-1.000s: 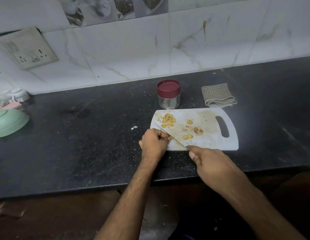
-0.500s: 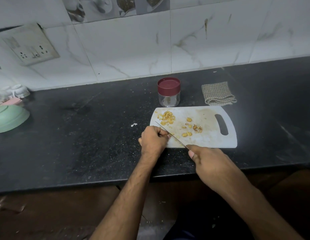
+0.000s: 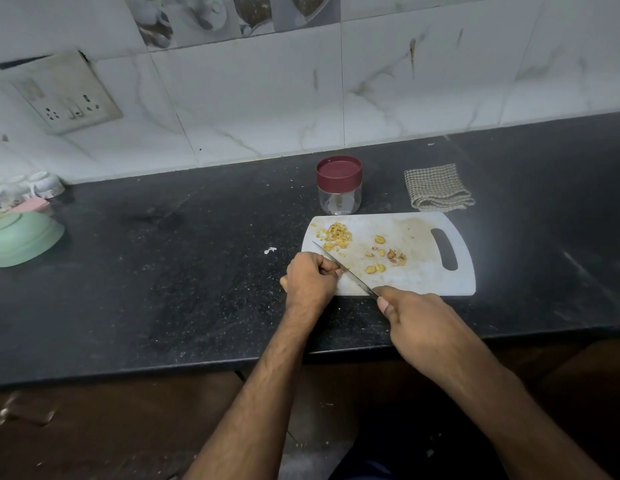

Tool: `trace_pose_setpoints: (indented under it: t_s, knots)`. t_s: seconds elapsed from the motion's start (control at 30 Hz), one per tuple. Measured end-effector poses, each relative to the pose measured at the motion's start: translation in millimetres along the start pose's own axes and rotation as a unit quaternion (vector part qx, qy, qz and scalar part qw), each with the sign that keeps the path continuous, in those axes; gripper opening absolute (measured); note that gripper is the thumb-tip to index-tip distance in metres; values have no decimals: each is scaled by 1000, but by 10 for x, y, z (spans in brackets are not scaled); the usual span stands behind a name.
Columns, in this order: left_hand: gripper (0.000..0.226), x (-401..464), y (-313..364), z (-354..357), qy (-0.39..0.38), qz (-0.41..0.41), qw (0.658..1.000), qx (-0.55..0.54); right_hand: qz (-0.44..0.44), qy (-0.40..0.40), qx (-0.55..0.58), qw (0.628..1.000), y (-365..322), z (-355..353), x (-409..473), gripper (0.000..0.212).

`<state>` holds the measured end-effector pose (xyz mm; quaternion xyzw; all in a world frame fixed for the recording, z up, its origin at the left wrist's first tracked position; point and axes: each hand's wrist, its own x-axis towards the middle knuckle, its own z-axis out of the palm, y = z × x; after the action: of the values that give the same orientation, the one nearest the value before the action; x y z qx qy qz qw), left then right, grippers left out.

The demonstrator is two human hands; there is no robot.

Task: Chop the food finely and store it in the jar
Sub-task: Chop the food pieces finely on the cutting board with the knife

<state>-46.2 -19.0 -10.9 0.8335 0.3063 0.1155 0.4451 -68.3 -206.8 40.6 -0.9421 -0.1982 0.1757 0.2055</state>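
Note:
A white cutting board lies on the black counter. A heap of finely chopped yellow food sits at its far left, and several coarser slices lie mid-board. My right hand grips the handle of a knife, whose blade slants up-left across the board's near-left corner. My left hand is curled at that corner with its fingertips against the blade; whatever it holds is hidden. A clear jar with a closed maroon lid stands just behind the board.
A folded checked cloth lies behind the board to the right. An upturned green bowl and small white cups sit at the counter's far left. A switch plate hangs on the tiled wall. The counter's front edge runs below my wrists.
Both hands and the knife stay in the same place on the board. Only the camera shifts slightly.

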Motion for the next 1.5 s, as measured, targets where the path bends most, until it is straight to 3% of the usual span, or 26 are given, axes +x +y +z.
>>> trace_pose_setpoints:
  t_s: [0.37, 0.7, 0.87, 1.0, 1.2, 1.4, 1.5]
  knots:
    - [25, -25, -3, -17, -1, 11, 1000, 7, 3, 18, -20, 1000, -154, 78, 178, 23]
    - [27, -65, -171, 53, 34, 89, 995, 1, 5, 64, 49, 997, -34, -66, -19, 41]
    - [9, -82, -200, 72, 45, 122, 991, 15, 21, 69, 16, 997, 26, -110, -59, 40]
    - [14, -88, -204, 87, 47, 128, 990, 35, 25, 65, 17, 997, 30, -108, -59, 40]
    - [25, -31, -145, 30, 5, 156, 979, 133, 25, 69, 21, 997, 41, -151, -80, 40]
    - [6, 133, -36, -62, -23, 196, 970, 140, 22, 79, 33, 996, 75, -167, -66, 40]
    - [4, 193, -6, -63, -37, 230, 952, 197, 26, 77, 33, 996, 76, -171, -50, 40]
